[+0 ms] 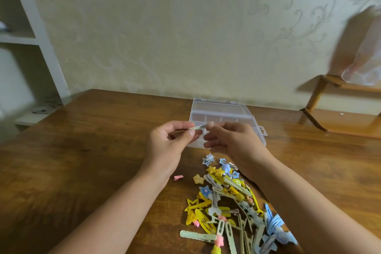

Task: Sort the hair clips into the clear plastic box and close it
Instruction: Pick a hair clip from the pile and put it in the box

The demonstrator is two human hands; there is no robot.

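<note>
- Where the dark wooden table (86, 150) carries the clear plastic box (224, 117), its lid lies open behind the ribbed compartments.
- Nearer you than the box, flat yellow, blue and metal hair clips (233, 208) sprawl; bare wood runs left of it.
- Just before the box, your left hand (171, 140) and right hand (231, 140) pinch one thin silver clip (199, 127) between them.

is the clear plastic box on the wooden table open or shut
Open. The clear plastic box has its lid folded back toward the wall, flat behind it, and the divided compartments show uncovered.
</note>
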